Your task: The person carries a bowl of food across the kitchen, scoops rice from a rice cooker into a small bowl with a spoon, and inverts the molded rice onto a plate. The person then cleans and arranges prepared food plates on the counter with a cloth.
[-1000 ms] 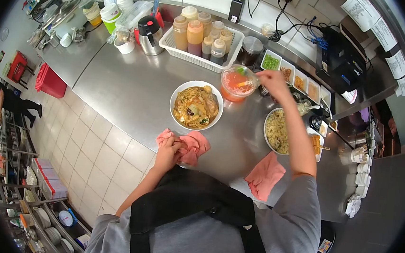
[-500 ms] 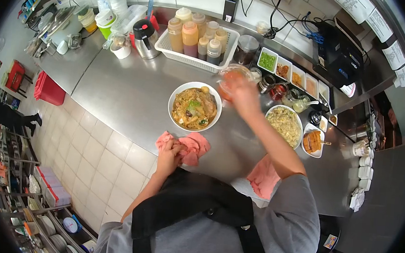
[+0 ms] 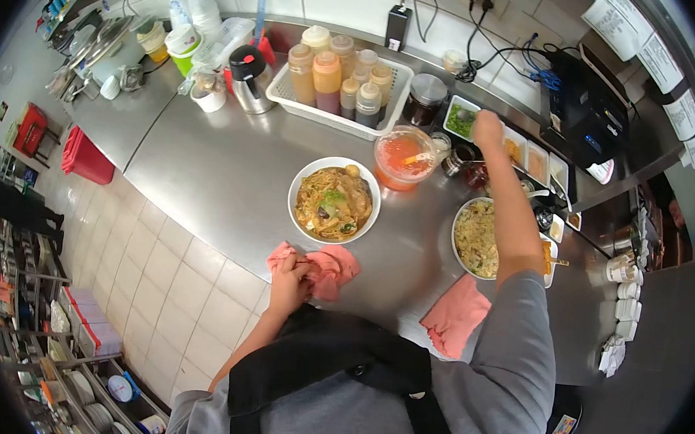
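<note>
My left hand point(image 3: 288, 282) is closed on a crumpled pink cloth point(image 3: 333, 271) at the front edge of the steel counter. Beyond it stands a white bowl point(image 3: 292, 206) of noodles point(image 3: 322, 207) topped with some chopped green. My right hand point(image 3: 487, 130) reaches over the row of white topping tubs, at the edge of the one with chopped green onion point(image 3: 458, 121); its fingers are mostly hidden. Below my right forearm is a bowl of fried rice point(image 3: 476, 239), partly covered by it. Between the bowls and tubs sits a clear container of orange-red sauce point(image 3: 400, 154) with a utensil in it.
A white basket point(image 3: 323, 117) of squeeze bottles stands at the back, beside a steel thermos point(image 3: 252, 83). Another pink cloth point(image 3: 458, 315) lies at the front right. A black printer point(image 3: 588, 113) and cables are behind the tubs. Far left, a person point(image 3: 18, 207) stands by shelves.
My right hand has moved from above the orange-red sauce container to the topping tubs at the back right. My left hand stays on the cloth. The view has shifted slightly.
</note>
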Tool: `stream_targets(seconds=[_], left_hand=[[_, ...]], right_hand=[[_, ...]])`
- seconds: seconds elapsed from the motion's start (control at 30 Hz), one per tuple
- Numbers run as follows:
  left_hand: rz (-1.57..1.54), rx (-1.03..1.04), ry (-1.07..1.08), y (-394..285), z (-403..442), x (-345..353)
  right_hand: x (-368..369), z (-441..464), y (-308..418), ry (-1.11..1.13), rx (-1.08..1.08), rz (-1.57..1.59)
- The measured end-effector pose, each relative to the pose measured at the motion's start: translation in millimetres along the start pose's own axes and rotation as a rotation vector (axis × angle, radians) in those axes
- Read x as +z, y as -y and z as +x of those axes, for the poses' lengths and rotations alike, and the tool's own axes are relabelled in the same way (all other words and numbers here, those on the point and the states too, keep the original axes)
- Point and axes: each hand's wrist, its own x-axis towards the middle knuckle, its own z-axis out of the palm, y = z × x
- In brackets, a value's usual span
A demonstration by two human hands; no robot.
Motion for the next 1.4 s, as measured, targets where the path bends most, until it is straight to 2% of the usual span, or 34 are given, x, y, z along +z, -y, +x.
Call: stream_targets(seconds=[0.03, 0.13, 0.27, 0.6, 0.67, 0.8, 0.83, 0.9, 0.97, 1.03, 1.17, 1.23, 1.27, 1.33, 1.4], left_hand=[[-0.007, 0.012, 0.010, 1.9, 1.0, 1.4], [0.023, -0.007, 0.037, 2.6, 4.1, 1.5], [0.075, 0.010, 0.021, 3.2, 4.4, 1.7], [0.037, 0.006, 0.059, 5.0, 8.8, 1.2], [0.043, 0.007, 0.052, 2.0, 8.7, -0.2], [0.041, 0.014, 0.035, -2.2, 9.5, -3.5], [0.042, 0.024, 0.038, -2.4, 9.7, -4.0], [0.045, 0.013, 0.045, 1.3, 8.8, -1.0], [0.047, 0.005, 0.056, 2.0, 9.4, 0.5], [0.049, -0.014, 0.074, 0.6, 9.6, -0.6], [0.103, -0.015, 0.061, -0.5, 11.0, -0.4], [0.097, -0.006, 0.057, -1.2, 11.2, -0.5], [0.097, -0.007, 0.058, -0.6, 10.9, 0.1], [0.083, -0.017, 0.057, 1.5, 10.3, 1.8], [0.087, -0.013, 0.065, 1.0, 10.9, 0.8]], right_hand=[[5.6, 3.7, 3.7, 0.097, 0.023, 0.082], [10.3, 10.3, 0.0, 0.229, 0.153, 0.072], [19.1, 1.7, -12.4, 0.220, 0.308, -0.020], [10.3, 6.6, -24.5, 0.326, 0.351, -0.098], [12.0, 10.4, -28.4, 0.331, 0.464, -0.030], [17.6, 19.4, -48.3, 0.396, 0.317, -0.023], [26.5, 27.3, -54.2, 0.397, 0.310, -0.024], [5.8, 26.2, -54.9, 0.160, 0.336, 0.027], [-0.6, 25.3, -55.6, 0.092, 0.273, -0.043], [8.2, 26.4, -63.1, -0.149, 0.127, -0.115], [28.1, 25.6, -80.0, -0.160, -0.026, -0.227], [31.8, 23.6, -83.2, -0.032, 0.098, -0.034], [34.0, 24.3, -84.7, -0.031, 0.098, -0.034], [38.0, 25.3, -88.2, 0.067, 0.278, 0.099], [35.8, 18.4, -91.8, 0.082, 0.304, 0.159]])
